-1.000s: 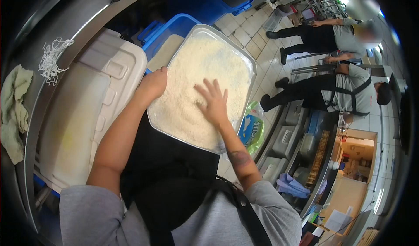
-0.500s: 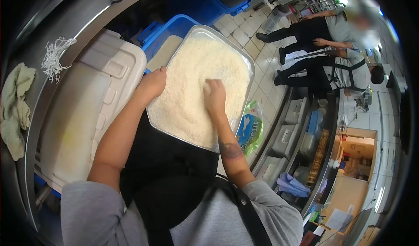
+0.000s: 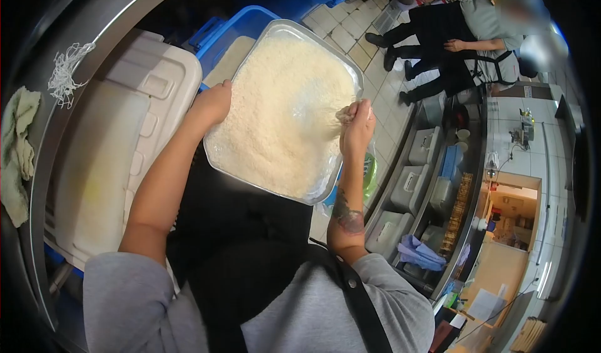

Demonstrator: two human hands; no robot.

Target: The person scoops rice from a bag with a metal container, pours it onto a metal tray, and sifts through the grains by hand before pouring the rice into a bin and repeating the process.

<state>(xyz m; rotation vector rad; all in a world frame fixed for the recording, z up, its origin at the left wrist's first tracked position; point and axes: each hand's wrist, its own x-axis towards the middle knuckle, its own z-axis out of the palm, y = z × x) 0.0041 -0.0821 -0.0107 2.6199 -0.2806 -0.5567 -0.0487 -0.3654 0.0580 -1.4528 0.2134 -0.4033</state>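
A metal tray [image 3: 216, 166] full of pale crumbs [image 3: 263, 115] lies in front of me, with a thinner patch where metal shows near its middle. At its left rim my left hand [image 3: 215, 104] is closed on the edge. My right hand [image 3: 358, 127] is raised over the right side of the tray, its fingers curled round some crumbs, and a blurred spray of them falls toward the tray. Under the tray's far left corner is a blue bin [image 3: 253, 16].
A white lid [image 3: 181, 71] lies to the left, beside a steel counter edge [image 3: 119, 24] with white strings [image 3: 64, 71] and a cloth [image 3: 19, 152]. Grey containers [image 3: 410, 187] line the right. Two people [image 3: 482, 24] stand at the upper right.
My right hand has lifted from the crumbs and moved right, closed on some of them. The view has shifted slightly. The people at the back have moved closer together.
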